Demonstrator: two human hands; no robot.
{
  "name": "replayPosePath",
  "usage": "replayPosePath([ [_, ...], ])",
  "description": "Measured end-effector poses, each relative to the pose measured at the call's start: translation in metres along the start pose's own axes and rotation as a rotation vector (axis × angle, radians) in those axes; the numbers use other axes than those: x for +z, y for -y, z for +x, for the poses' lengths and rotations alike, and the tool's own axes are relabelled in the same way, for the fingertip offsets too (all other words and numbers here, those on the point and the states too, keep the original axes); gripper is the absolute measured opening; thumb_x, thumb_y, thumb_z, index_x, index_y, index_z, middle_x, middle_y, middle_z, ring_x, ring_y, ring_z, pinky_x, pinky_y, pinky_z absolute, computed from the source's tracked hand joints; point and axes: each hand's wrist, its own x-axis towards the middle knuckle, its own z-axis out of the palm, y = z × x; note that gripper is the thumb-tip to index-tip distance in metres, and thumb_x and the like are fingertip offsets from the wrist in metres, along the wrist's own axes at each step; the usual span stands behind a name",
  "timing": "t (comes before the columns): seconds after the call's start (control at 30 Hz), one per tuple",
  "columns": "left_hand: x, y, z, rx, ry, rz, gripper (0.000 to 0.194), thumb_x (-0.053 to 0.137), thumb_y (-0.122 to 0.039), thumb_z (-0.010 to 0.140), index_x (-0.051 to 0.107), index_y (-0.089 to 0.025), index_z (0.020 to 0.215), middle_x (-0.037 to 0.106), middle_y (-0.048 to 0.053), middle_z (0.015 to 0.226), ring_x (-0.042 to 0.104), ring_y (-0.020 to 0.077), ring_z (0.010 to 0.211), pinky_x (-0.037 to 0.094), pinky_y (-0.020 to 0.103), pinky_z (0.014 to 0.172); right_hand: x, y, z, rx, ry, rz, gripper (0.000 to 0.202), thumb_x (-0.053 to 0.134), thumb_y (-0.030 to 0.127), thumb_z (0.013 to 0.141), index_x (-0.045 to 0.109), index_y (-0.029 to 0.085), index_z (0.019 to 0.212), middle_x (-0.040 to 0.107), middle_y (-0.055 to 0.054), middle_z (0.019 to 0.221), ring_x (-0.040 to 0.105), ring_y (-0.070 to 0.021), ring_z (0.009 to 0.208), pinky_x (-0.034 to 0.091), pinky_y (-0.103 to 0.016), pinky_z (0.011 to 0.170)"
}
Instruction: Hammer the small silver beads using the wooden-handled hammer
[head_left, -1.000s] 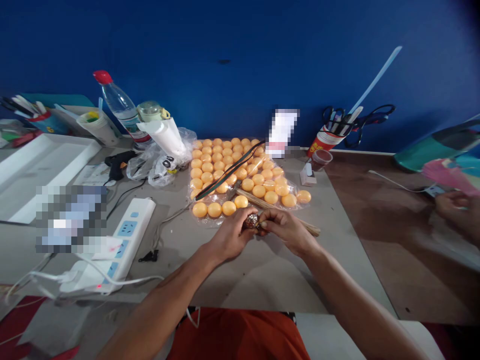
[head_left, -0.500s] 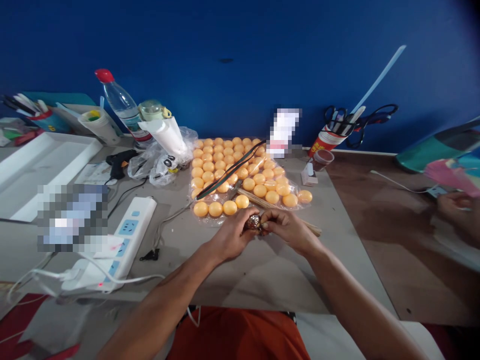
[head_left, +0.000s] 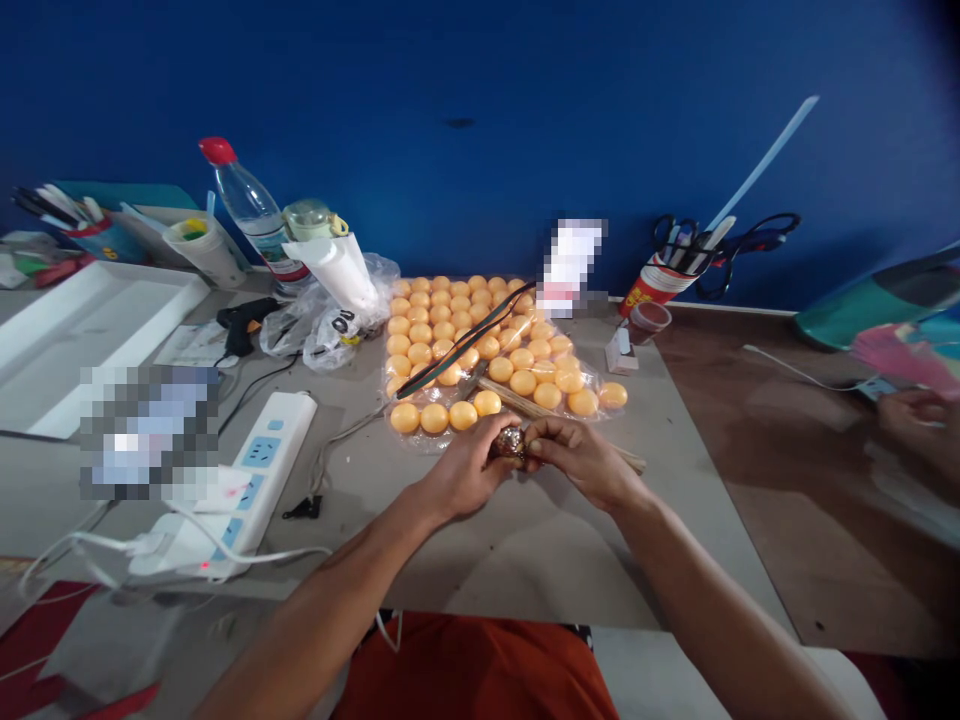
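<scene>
Between my hands is a small, shiny, dark brown round object point(head_left: 511, 443) with a glittering surface; its kind is unclear. My left hand point(head_left: 474, 462) is closed around its left side. The fingers of my right hand point(head_left: 574, 452) are pinched together at its right edge, and whatever tiny bit they grip is hidden. Just beyond my hands, rows of orange balls point(head_left: 463, 415) lie in clear plastic packaging. A hammer with a wooden handle point(head_left: 517, 398) rests on the packaging, its handle passing behind my right hand. A dark strap point(head_left: 457, 350) lies across the balls.
On the left are a white power strip point(head_left: 279, 440) with cables, a glue gun point(head_left: 244, 325), a white tray point(head_left: 112, 340) and a bottle point(head_left: 251, 215). A red cup of scissors and pens point(head_left: 651, 283) stands back right. Another person's hand point(head_left: 919, 415) is at the far right.
The view has shifted very slightly. My right fingers have moved a little at the edge of the shiny object, while my left hand keeps its hold.
</scene>
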Motion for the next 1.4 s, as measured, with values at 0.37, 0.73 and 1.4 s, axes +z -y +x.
replayPosePath([
  [0.37,0.001,0.000,0.001,-0.001,0.023,-0.004,0.036,0.059,-0.019,0.084,0.053,-0.017,0.119,0.067,0.009,0.105,0.062,0.0215,0.092,0.050,0.034,0.083,-0.003,0.000,0.000,-0.014,0.057,-0.022,0.027,0.075,0.041,0.074,0.064,0.017,0.070,0.061,0.001,0.061,0.054,-0.0125,0.058,0.040,-0.027,0.059],
  [0.73,0.001,0.002,-0.001,0.006,0.040,-0.004,0.038,0.058,-0.020,0.085,0.053,-0.018,0.122,0.066,0.009,0.107,0.060,0.0228,0.094,0.049,0.036,0.084,0.000,0.006,-0.001,0.014,0.048,-0.084,0.026,0.073,0.039,0.073,0.060,0.017,0.068,0.060,0.001,0.060,0.053,-0.0123,0.056,0.041,-0.027,0.058],
  [1.4,0.002,0.003,-0.003,0.001,0.016,-0.042,0.036,0.059,-0.020,0.086,0.053,-0.018,0.121,0.066,0.009,0.105,0.061,0.0224,0.093,0.048,0.034,0.083,0.008,0.004,-0.002,-0.006,-0.039,-0.058,0.021,0.070,0.034,0.074,0.057,0.018,0.070,0.066,0.000,0.059,0.061,-0.0144,0.057,0.048,-0.028,0.061],
])
